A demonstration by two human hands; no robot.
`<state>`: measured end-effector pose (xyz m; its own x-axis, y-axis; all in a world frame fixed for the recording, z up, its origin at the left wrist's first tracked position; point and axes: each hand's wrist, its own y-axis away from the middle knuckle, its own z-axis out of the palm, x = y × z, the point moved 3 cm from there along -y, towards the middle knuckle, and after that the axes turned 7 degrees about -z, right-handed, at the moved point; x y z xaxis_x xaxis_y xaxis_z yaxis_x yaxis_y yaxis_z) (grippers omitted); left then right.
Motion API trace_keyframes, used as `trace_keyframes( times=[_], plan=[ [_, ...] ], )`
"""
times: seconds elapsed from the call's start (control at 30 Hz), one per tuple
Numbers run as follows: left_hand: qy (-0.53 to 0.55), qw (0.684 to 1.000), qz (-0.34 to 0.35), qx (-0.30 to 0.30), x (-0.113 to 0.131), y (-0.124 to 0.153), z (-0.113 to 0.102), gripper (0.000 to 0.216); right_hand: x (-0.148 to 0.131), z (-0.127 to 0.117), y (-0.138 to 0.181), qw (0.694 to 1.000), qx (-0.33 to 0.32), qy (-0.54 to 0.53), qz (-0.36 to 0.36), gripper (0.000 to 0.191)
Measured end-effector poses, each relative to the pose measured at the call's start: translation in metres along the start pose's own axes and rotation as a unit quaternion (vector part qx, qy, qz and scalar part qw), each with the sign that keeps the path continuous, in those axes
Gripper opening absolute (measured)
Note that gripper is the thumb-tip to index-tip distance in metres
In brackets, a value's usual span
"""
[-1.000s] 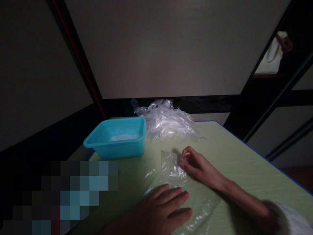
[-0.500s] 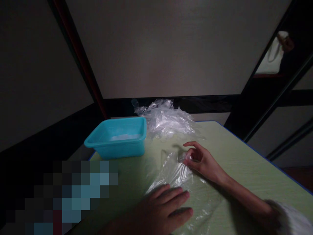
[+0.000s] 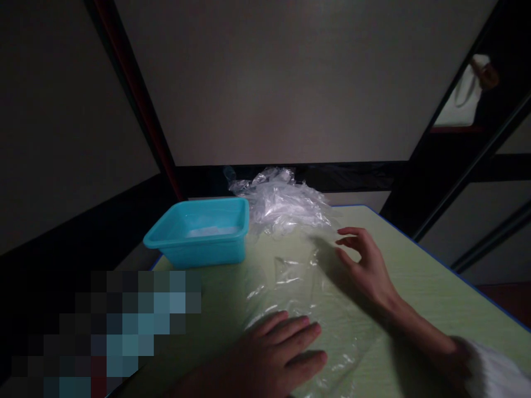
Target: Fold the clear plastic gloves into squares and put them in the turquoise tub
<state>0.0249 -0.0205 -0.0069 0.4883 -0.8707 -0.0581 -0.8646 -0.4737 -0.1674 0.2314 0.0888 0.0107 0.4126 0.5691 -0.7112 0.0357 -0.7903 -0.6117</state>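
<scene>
Right hand (image 3: pixel 369 271) has lifted off clear plastic (image 3: pixel 290 276), fingers parted; left hand (image 3: pixel 277 354) lies on it, fanned; turquoise tub (image 3: pixel 203 253) apparently holds something pale (image 3: pixel 212 231).

Thin, clear plastic with a glossy, wrinkled surface is seen in the flat sheet (image 3: pixel 292 273) at lower centre, where light is caught along its creases. The same shiny, crumpled film is shown by the heap (image 3: pixel 284 204) at mid-frame. Smooth plastic with a soft sheen is presented by the turquoise basin (image 3: pixel 207 253) at centre left. A faint, wood-like grain is borne by the smooth tabletop (image 3: pixel 431 293); a fuzzy cloth texture is shown by the sleeve (image 3: pixel 498 370) at lower right.
</scene>
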Motion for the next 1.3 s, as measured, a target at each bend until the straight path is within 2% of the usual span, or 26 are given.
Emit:
trace_keyframes(
  times=[0.03, 0.1, 0.17, 0.2, 0.23, 0.3, 0.4, 0.7, 0.8, 0.87, 0.93, 1.0, 1.1, 1.17, 1.3],
  plan=[
    [-0.002, 1.0, 0.0, 0.007, 0.0, 0.0, 0.001, 0.038, -0.008, 0.002, 0.003, 0.999, -0.033, 0.003, -0.022, 0.021],
    [-0.005, 1.0, 0.005, 0.024, 0.001, 0.0, 0.005, 0.038, -0.031, 0.016, 0.013, 0.97, -0.208, 0.022, -0.122, 0.028],
    [-0.007, 0.999, -0.001, 0.045, 0.003, -0.002, 0.011, 0.034, -0.052, 0.031, 0.028, 0.895, -0.399, 0.018, -0.199, 0.042],
    [-0.007, 0.998, -0.007, 0.059, 0.003, -0.003, 0.013, 0.032, -0.059, 0.037, 0.036, 0.855, -0.469, 0.017, -0.22, 0.048],
    [-0.006, 0.997, -0.015, 0.073, 0.004, -0.004, 0.014, 0.029, -0.064, 0.042, 0.041, 0.822, -0.519, 0.014, -0.233, 0.051],
    [0.0, 0.995, -0.024, 0.092, 0.005, -0.005, 0.015, 0.025, -0.065, 0.047, 0.046, 0.789, -0.567, 0.031, -0.234, 0.056],
    [-0.003, 0.998, -0.008, 0.056, 0.004, -0.004, 0.011, 0.031, -0.049, 0.047, 0.039, 0.79, -0.569, 0.084, -0.214, 0.062],
    [-0.028, 0.999, 0.019, 0.011, 0.003, -0.001, -0.002, 0.035, 0.012, 0.025, 0.011, 0.845, -0.467, 0.225, -0.131, 0.064],
    [-0.034, 0.999, 0.022, 0.015, 0.005, -0.002, -0.002, 0.034, 0.018, 0.02, 0.009, 0.861, -0.417, 0.273, -0.102, 0.065],
    [-0.04, 0.999, 0.022, 0.024, 0.006, -0.002, -0.001, 0.033, 0.012, 0.02, 0.009, 0.865, -0.396, 0.291, -0.1, 0.067],
    [-0.042, 0.998, 0.021, 0.035, 0.007, -0.002, 0.002, 0.033, -0.004, 0.025, 0.013, 0.864, -0.41, 0.262, -0.128, 0.065],
    [-0.039, 0.998, 0.017, 0.044, 0.008, -0.002, 0.005, 0.032, -0.025, 0.034, 0.02, 0.853, -0.455, 0.187, -0.175, 0.058],
    [-0.025, 0.998, 0.006, 0.055, 0.008, -0.003, 0.007, 0.03, -0.047, 0.047, 0.032, 0.811, -0.532, 0.105, -0.22, 0.058],
    [-0.023, 0.998, 0.004, 0.054, 0.008, -0.002, 0.008, 0.03, -0.045, 0.05, 0.033, 0.8, -0.548, 0.116, -0.214, 0.059],
    [-0.03, 0.998, 0.01, 0.05, 0.008, 0.0, 0.008, 0.031, -0.02, 0.044, 0.022, 0.814, -0.521, 0.184, -0.181, 0.063]
  ],
)
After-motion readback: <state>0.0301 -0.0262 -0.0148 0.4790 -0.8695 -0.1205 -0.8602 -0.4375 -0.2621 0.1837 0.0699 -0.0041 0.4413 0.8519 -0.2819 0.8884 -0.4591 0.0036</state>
